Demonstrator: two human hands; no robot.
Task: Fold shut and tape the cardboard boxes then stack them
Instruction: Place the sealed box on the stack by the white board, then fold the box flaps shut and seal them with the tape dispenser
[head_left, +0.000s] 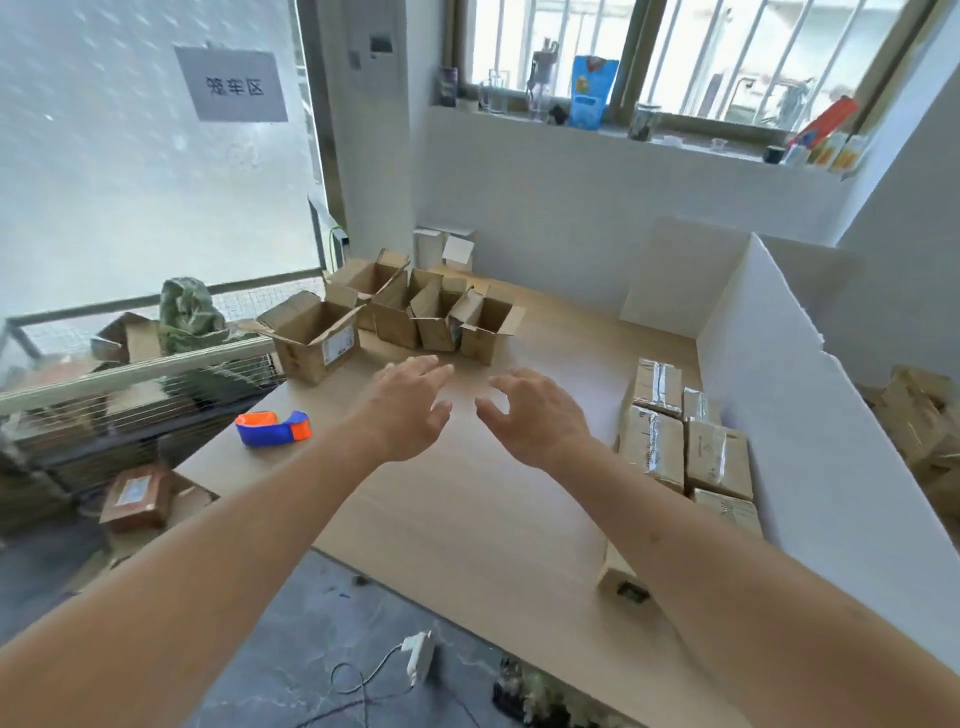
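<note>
Several open cardboard boxes (415, 312) with raised flaps stand at the far left of the wooden table (467, 509); the nearest one (314, 338) bears a white label. Taped, shut boxes (685, 441) lie stacked along the table's right side. A blue and orange tape dispenser (272, 427) lies near the left edge. My left hand (410, 410) and my right hand (535, 415) both hover over the middle of the table, fingers spread and relaxed, holding nothing, a short way in front of the open boxes.
A white partition (779, 389) walls the table's right and back. A wire cart (104, 405) with cardboard stands at the left. More boxes (137, 496) sit on the floor, and a white charger with cable (418, 657) lies below the table's front edge.
</note>
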